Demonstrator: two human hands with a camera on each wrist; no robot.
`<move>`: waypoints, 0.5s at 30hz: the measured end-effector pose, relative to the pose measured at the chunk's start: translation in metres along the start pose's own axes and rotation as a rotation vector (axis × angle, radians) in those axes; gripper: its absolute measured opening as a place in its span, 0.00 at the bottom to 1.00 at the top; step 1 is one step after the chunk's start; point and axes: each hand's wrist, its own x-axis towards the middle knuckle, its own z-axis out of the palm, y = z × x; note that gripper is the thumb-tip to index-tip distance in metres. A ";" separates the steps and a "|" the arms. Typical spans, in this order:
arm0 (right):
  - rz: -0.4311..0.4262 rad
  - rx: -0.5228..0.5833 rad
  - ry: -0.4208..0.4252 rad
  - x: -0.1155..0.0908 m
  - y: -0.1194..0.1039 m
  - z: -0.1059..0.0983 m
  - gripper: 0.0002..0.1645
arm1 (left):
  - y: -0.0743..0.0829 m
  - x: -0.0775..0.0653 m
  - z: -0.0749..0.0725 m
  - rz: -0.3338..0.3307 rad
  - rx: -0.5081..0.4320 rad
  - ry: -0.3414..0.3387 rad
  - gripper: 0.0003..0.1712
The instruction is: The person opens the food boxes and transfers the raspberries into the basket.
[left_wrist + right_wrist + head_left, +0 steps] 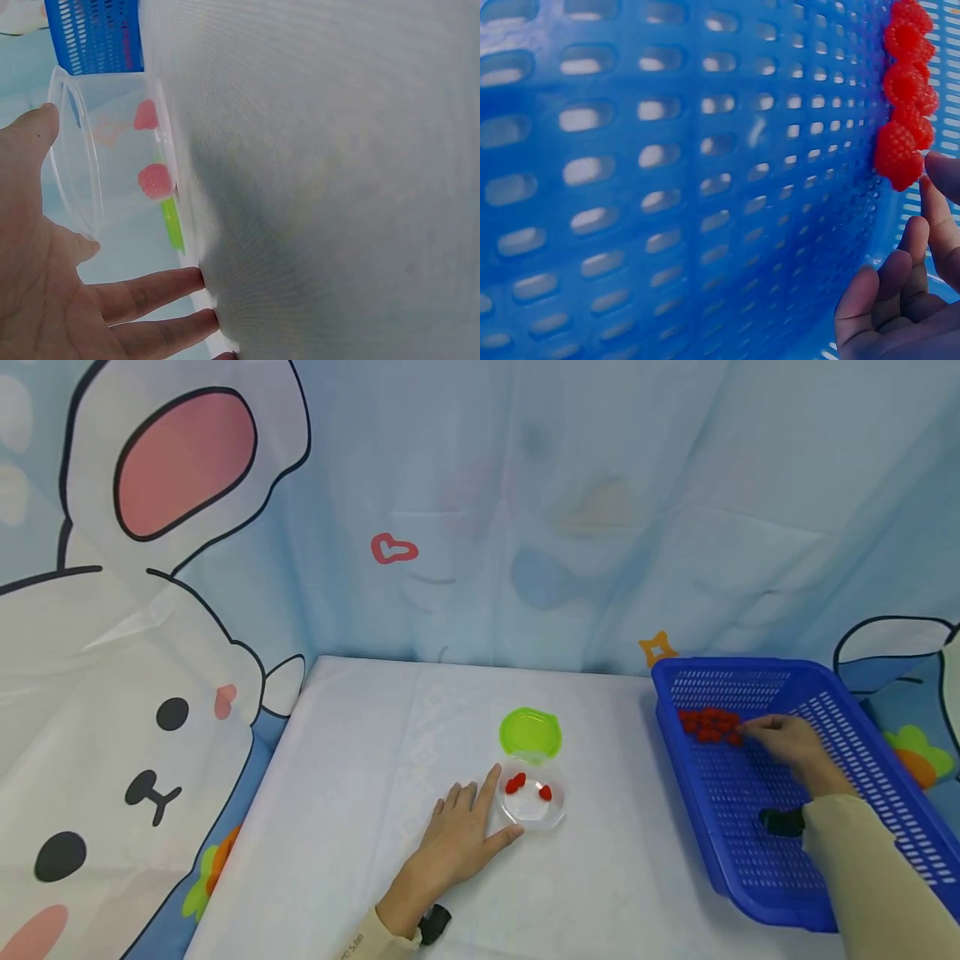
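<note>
A clear plastic cup [531, 814] stands on the white table with 3 red raspberries [545, 792] in it. Beside its near left side, my left hand [457, 847] lies with fingers spread; thumb and forefinger are at the cup's rim, the other fingertips on the cloth in the left wrist view. Several more raspberries [708, 723] lie clustered in the blue basket [678, 793]. My right hand [787, 745] reaches into that basket, thumb and forefinger close together right at the edge of the nearest raspberry [898, 154]. I cannot tell whether they pinch it.
Just behind the cup lies a bright green lid [531, 732], its near edge overlapped by the cup in the head view. The basket's high slotted walls surround my right hand. A light blue printed curtain [480, 527] hangs behind the table.
</note>
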 end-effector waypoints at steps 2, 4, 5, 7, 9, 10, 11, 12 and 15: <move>-0.001 0.005 0.013 -0.002 -0.003 -0.001 0.34 | 0.000 0.000 0.001 0.001 0.001 0.002 0.53; -0.015 0.009 0.047 -0.005 -0.009 -0.001 0.32 | 0.000 0.000 0.001 0.003 0.004 0.006 0.53; -0.026 0.008 0.062 -0.008 -0.013 -0.002 0.32 | 0.000 0.000 0.002 0.005 0.007 0.007 0.53; -0.066 -0.005 0.094 -0.015 -0.025 -0.003 0.31 | 0.000 0.000 0.002 0.005 0.012 0.008 0.53; -0.123 -0.032 0.120 -0.024 -0.041 -0.003 0.31 | 0.000 0.000 0.001 0.004 0.014 0.007 0.53; -0.152 -0.043 0.120 -0.030 -0.050 -0.004 0.31 | 0.000 0.000 0.001 0.003 0.015 0.007 0.53; -0.185 -0.061 0.119 -0.037 -0.060 -0.005 0.32 | 0.000 0.000 0.000 0.003 0.014 0.007 0.53; -0.221 -0.081 0.122 -0.043 -0.069 -0.005 0.32 | 0.000 0.000 0.000 0.001 0.012 0.007 0.53; -0.307 -0.123 0.122 -0.064 -0.098 -0.006 0.32 | 0.001 -0.001 0.000 0.007 0.013 0.013 0.53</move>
